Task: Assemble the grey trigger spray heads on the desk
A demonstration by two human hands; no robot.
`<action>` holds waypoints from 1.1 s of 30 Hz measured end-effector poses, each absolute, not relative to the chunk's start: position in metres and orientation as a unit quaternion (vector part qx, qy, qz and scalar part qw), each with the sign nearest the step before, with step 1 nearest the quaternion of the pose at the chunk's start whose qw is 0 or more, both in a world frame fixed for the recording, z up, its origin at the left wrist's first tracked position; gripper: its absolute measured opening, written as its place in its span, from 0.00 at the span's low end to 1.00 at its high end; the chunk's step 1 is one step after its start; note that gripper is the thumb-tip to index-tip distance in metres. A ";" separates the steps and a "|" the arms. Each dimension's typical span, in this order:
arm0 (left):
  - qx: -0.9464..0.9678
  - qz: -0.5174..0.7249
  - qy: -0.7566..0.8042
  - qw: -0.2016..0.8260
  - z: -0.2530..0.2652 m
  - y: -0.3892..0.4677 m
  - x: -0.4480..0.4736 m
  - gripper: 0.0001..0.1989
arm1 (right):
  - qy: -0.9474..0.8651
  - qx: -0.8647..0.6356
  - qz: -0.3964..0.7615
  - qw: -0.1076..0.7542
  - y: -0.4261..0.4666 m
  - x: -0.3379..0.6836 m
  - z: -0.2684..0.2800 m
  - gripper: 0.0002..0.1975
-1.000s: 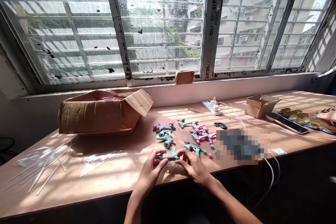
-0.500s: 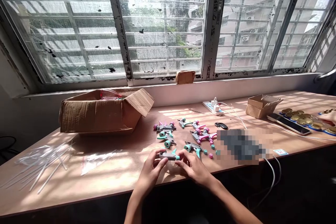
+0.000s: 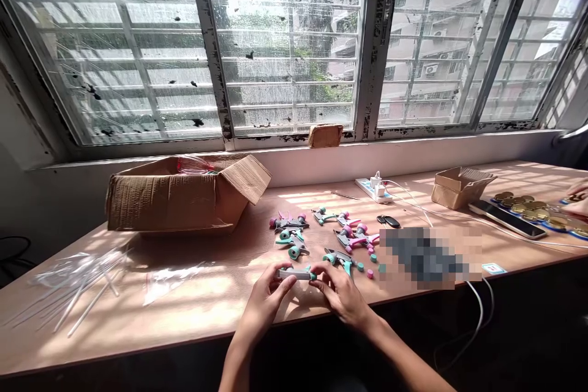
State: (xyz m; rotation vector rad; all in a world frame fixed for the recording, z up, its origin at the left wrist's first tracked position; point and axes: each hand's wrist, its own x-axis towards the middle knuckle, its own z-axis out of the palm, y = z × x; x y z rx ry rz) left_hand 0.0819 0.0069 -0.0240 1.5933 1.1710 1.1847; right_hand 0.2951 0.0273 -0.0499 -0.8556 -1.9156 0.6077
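Note:
Near the front edge of the table, my left hand (image 3: 269, 294) holds the grey body of a trigger sprayer head (image 3: 296, 274) between thumb and fingers. My right hand (image 3: 342, 294) is closed, its thumb and index finger on the teal nozzle at the right end. Just behind my hands lie several more sprayer heads, grey with teal (image 3: 296, 246) or grey with pink (image 3: 288, 222) parts. Small loose caps, a pink cap (image 3: 370, 274) and a teal cap (image 3: 361, 267) among them, rest to the right of my right hand.
A large open cardboard box (image 3: 160, 202) stands back left, behind clear plastic bags (image 3: 174, 278) and thin white tubes (image 3: 92, 306). Rightward are a power strip (image 3: 374, 190), a blurred dark patch, a small box (image 3: 459, 187), a phone (image 3: 508, 218), gold discs (image 3: 533, 211) and another person's hand (image 3: 579, 196).
My right thumb and fingers have shifted slightly around the teal nozzle, and the sprayer head has turned a little. The other person's hand at far right has moved. The view shifted slightly.

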 end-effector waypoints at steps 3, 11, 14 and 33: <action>0.631 0.475 0.457 0.409 -0.026 0.008 0.080 0.22 | -0.780 -0.348 0.248 0.456 0.026 0.295 -0.050 0.12; 0.650 0.480 0.469 0.356 -0.029 0.009 0.083 0.18 | -0.770 -0.359 0.242 0.470 0.026 0.295 -0.052 0.12; 0.652 0.475 0.479 0.346 -0.027 0.009 0.086 0.17 | -0.764 -0.342 0.230 0.496 0.025 0.295 -0.052 0.11; 0.629 0.524 0.373 0.436 0.025 -0.003 0.088 0.14 | -0.666 -0.278 0.283 0.632 0.030 0.282 -0.003 0.12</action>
